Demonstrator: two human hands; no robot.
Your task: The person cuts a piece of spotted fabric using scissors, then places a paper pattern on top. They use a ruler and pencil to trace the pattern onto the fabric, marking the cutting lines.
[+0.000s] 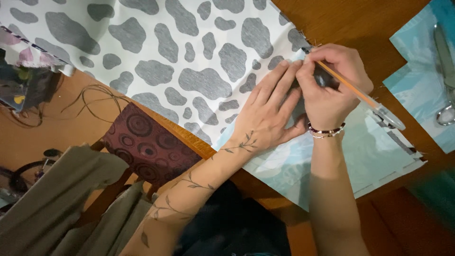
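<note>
Right hand [327, 90] grips an orange pencil [348, 87], shaft running toward 4 o'clock; left hand [270, 111] lies flat, open, touching at 8 o'clock, pinning the spotted fabric [180, 57]

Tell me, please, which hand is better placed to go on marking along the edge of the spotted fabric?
The right hand: it grips the orange pencil with its tip at the spotted fabric edge. The left hand lies flat, fingers spread, pinning the cloth beside the pencil tip.

Brown wooden table [360, 21] under warm indoor light. Down and to the left of the fingers, a chair seat [147, 144] upholstered in dark red with circle patterns; beyond it, orange-brown floor [52, 132] carrying thin dark cords [97, 97].
</note>
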